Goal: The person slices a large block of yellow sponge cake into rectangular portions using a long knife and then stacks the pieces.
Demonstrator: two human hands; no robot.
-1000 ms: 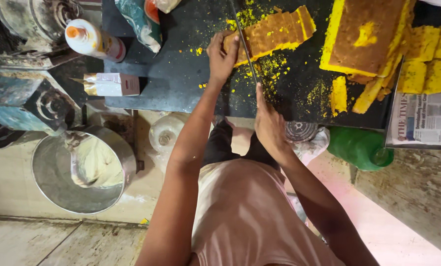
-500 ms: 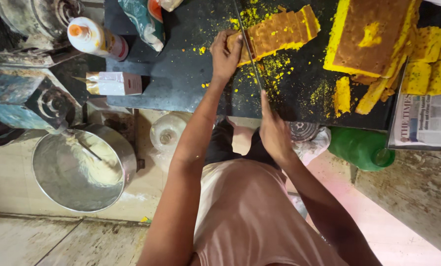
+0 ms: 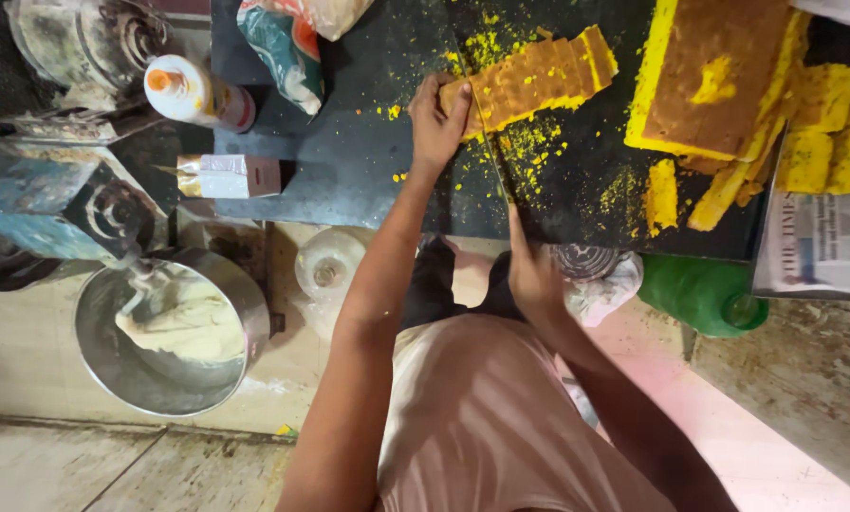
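Crumbly yellow cake strip (image 3: 529, 83), thin metal knife (image 3: 487, 133), matt dark worktop (image 3: 349, 161), shiny steel bowl (image 3: 245, 294)

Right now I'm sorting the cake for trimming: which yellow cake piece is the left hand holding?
The long scored strip at top centre. The left hand presses its near end beside the knife; the big slab and small pieces lie untouched at right.
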